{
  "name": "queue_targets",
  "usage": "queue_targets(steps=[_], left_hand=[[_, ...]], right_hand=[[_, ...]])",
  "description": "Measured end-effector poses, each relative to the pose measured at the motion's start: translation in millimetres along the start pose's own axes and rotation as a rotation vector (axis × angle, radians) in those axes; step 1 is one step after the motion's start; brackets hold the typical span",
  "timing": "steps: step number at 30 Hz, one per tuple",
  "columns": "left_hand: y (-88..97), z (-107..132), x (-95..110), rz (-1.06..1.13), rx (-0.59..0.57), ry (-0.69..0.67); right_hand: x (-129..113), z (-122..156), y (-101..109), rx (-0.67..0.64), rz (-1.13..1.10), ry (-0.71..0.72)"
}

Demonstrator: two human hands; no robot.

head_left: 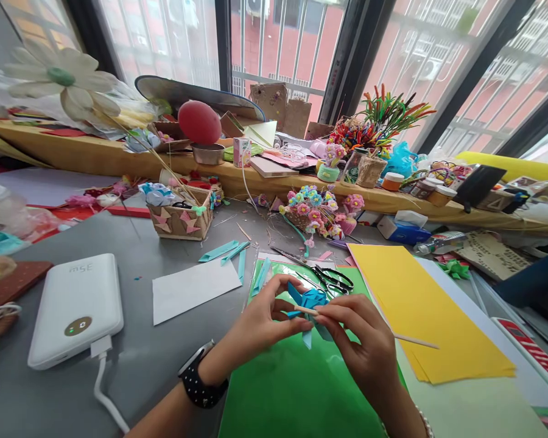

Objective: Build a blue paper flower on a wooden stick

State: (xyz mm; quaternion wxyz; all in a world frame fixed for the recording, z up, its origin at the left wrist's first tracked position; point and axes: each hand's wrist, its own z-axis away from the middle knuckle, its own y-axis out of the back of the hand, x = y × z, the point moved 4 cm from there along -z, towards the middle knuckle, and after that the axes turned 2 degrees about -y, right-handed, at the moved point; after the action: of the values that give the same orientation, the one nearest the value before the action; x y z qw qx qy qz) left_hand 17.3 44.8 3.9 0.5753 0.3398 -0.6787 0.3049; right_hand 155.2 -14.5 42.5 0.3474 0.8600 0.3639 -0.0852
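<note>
My left hand (271, 313) is closed on a blue folded-paper piece (313, 298), pinching it between thumb and fingers. Several pointed flaps stick out from the paper. In my right hand (365, 331) is a thin wooden stick (418, 340); its near tip lies against the blue paper, and the other end juts out to the right behind the hand. Both hands are above a glossy green sheet (296, 389). Just beyond them lie black-handled scissors (333, 278). Folded light-blue paper strips (219, 250) and a white paper rectangle (195, 291) rest to the left.
A white power bank (78, 304) with a cable is at left. Yellow paper (420, 310) lies to the right. Behind stand a cardboard box (182, 219), crocheted flowers (317, 210) and a blue tissue pack (402, 230). A cluttered ledge (237, 177) runs below the windows.
</note>
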Motion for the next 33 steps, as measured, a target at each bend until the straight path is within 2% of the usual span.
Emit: queue_targets(steps=[3, 9, 15, 21, 28, 33], left_hand=[[-1.5, -1.3, -2.9, 0.056, 0.038, 0.032], [-4.3, 0.7, 0.9, -0.069, 0.155, -0.014], [-5.0, 3.5, 4.5, -0.115, 0.200, -0.038], [-3.4, 1.9, 3.5, -0.139, 0.159, -0.085], [-4.2, -0.1, -6.3, 0.000, 0.011, 0.054], [-6.8, 0.2, -9.4, 0.112, -0.015, 0.121]], right_hand=[[0.4, 0.8, 0.8, 0.015, 0.007, -0.017], [1.9, 0.3, 2.5, 0.006, -0.029, -0.070], [5.0, 0.9, 2.2, 0.004, -0.028, -0.134], [6.3, 0.8, 2.5, -0.054, -0.081, -0.187], [4.6, 3.3, -0.2, -0.079, -0.089, -0.208], [4.8, 5.1, -4.0, -0.098, -0.067, -0.175]])
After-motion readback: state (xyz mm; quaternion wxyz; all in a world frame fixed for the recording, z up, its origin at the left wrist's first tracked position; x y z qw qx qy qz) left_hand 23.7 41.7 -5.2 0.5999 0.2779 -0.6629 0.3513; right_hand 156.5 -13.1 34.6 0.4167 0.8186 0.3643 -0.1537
